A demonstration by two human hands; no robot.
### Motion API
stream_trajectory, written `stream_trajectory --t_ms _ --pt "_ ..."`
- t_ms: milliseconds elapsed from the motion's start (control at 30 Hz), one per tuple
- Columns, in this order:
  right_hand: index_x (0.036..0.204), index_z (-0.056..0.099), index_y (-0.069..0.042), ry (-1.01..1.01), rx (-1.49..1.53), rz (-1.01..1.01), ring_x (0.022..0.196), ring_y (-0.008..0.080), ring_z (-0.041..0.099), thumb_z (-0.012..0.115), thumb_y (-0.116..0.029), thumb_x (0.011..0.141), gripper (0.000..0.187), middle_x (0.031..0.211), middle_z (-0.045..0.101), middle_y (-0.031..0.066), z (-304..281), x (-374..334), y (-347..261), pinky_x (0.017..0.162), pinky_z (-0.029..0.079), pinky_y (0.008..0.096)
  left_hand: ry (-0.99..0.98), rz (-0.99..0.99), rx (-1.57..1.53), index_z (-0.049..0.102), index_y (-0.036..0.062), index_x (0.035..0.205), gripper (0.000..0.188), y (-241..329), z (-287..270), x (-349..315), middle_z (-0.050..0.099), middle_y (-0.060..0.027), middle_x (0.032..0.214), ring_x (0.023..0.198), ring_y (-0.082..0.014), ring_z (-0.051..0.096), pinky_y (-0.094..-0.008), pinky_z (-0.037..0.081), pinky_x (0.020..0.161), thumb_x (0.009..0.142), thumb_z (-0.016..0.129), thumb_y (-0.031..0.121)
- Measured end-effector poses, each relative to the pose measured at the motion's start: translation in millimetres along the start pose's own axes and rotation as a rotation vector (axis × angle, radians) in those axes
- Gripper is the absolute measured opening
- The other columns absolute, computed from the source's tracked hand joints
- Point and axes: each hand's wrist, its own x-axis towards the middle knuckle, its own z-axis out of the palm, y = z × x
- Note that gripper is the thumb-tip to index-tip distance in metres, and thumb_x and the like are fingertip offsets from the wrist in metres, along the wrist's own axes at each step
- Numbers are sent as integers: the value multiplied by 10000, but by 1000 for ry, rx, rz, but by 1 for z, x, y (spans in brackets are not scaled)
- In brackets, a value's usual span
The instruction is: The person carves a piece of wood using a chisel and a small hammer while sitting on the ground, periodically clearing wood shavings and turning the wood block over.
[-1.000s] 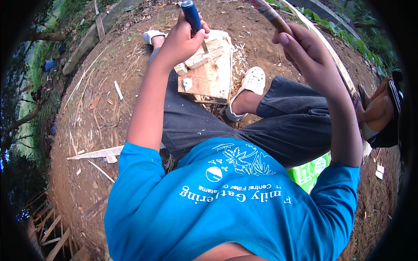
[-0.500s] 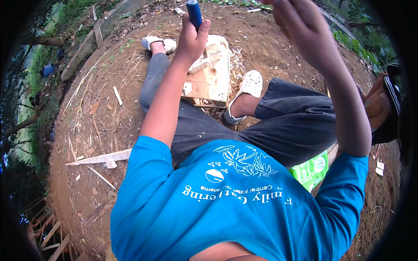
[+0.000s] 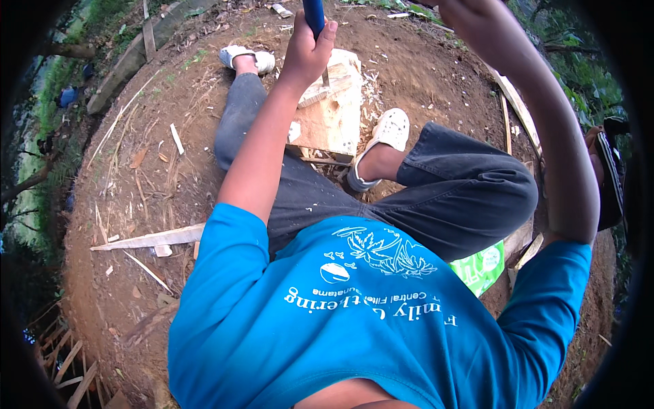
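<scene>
Blue-handled metal chisel, twelve o'clock, was clenched in left grip; steady angle seemed key. Right grip: couldn't tell.

Dirt ground carried scattered wood.
A wooden block sat toward its far edge beside pale chips; a pointed strip lay near its left edge, a long plank near its right.

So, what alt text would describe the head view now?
A seated person's left hand grips a blue-handled tool over pale wood between their white shoes; the right hand is partly cut off at the top edge.
</scene>
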Motion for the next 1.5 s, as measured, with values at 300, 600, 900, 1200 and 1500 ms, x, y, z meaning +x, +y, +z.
stream_trajectory --t_ms 300,600,900,1200,1500 --pt "1001 601 -2 90 150 51 688 158 534 537 -252 1076 269 738 542 40 8 0 -1 642 452 357 156 18 284 501 32 1256 342 4 5 -10 599 -96 983 884 -218 605 -377 513 809 1028 622 257" --pt "1009 597 11 152 165 -11 708 267 570 537 -253 1069 277 767 571 122 8 8 -1 715 485 438 155 24 296 496 35 1239 327 5 7 -8 597 -74 946 853 -207 599 -366 516 795 1033 629 252" --pt "1102 626 -51 239 64 -240 649 120 516 543 -296 1083 259 751 520 12 24 3 27 588 420 315 52 -34 139 478 73 1099 305 3 12 -6 552 -38 833 732 -134 566 -309 482 693 1042 621 336" --pt "1019 612 -41 93 395 -88 617 74 459 530 -307 1096 288 715 489 -26 8 -5 41 565 396 280 102 -112 63 488 77 1095 290 -6 12 -31 543 -35 854 781 -142 566 -331 478 743 1040 635 321" --pt "941 599 -62 27 336 56 588 41 421 552 -300 1083 281 709 483 -68 4 -21 9 523 360 251 100 39 -338 406 121 1152 199 43 -14 -30 475 6 828 700 -80 477 -266 458 648 1083 566 217"
